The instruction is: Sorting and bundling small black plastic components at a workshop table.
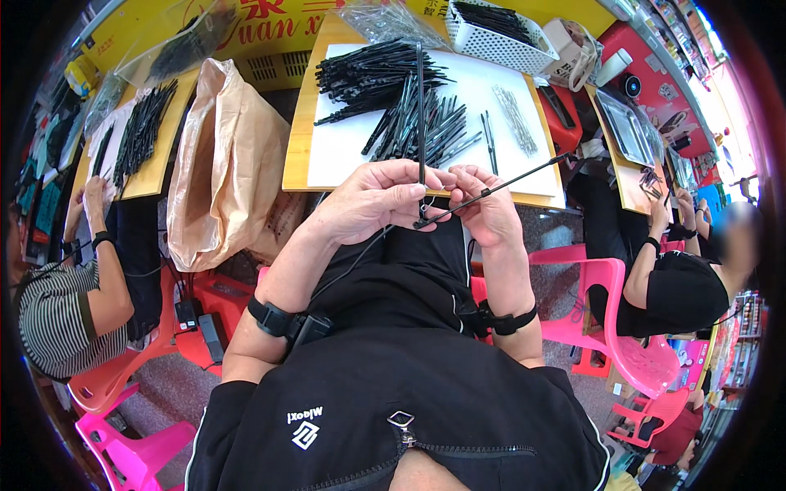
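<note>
Close together above my lap, both hands are closed at the near edge of the table. My left hand [364, 203] grips an upright thin black rod [421, 106] between thumb and fingers. Its lower end meets a second thin black rod [528, 173], which slants up to the right across my right hand [490, 214]. The fingertips of that hand are pinched beside the left ones, around something too small to make out. A small pale bit shows between the hands. Beyond them, heaped black rods [368, 78] lie on a white sheet [336, 164].
A bundle of silvery strips [514, 120] lies right of the heap. A white basket [499, 49] of black rods stands at the back right. Left of the wooden table [296, 155] is a large tan sack [217, 164]. Pink chairs [610, 286] and seated people flank me.
</note>
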{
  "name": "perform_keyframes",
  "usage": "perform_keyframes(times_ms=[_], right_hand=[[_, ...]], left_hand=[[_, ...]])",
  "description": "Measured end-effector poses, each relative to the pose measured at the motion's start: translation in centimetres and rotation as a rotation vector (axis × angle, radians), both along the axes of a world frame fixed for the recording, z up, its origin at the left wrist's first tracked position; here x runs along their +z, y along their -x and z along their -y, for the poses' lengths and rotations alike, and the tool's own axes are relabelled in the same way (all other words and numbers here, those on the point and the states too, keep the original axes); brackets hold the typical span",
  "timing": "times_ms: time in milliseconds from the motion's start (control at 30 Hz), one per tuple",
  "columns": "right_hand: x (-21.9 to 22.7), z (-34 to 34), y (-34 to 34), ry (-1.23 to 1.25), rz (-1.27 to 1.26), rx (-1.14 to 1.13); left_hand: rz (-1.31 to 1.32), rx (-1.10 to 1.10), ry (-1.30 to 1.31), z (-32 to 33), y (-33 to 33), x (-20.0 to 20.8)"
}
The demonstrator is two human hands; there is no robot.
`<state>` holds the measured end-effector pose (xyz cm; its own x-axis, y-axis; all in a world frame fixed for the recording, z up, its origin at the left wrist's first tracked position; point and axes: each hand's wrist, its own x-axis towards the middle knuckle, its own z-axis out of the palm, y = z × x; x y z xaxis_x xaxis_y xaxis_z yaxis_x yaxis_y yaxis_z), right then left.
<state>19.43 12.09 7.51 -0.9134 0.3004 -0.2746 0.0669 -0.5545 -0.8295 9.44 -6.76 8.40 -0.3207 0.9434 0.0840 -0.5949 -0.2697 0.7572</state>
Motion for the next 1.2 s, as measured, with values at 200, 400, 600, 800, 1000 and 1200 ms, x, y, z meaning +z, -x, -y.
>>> perform_keyframes(times_ms=[200,400,600,800,1000,1200], right_hand=[[0.1,0.0,0.0,0.038,-0.024,0.032],[-0.6,-0.5,0.2,0.068,-0.055,0.068],[0.5,0.1,0.1,-0.034,-0.092,-0.091],[1.9,1.5,-0.6,-0.408,-0.246,-0.249],[1.8,1.4,-0.8,-0.49,-0.225,-0.169],[2.2,0.6,-2.0,-0.628,-0.016,0.105]], left_hand=[[-0.113,0.021,-0.034,-0.1,0.1,-0.5],[-0.265,0.018,-0.062,-0.1,0.2,-0.8],[-0.166,0.057,-0.078,-0.3,0.0,-0.9],[-0.229,0.164,0.184,-0.9,-0.1,-1.0],[-0.208,0.2,0.202,-1.2,-0.5,-1.4],[-0.074,0.291,0.396,-1.0,0.0,-2.3]])
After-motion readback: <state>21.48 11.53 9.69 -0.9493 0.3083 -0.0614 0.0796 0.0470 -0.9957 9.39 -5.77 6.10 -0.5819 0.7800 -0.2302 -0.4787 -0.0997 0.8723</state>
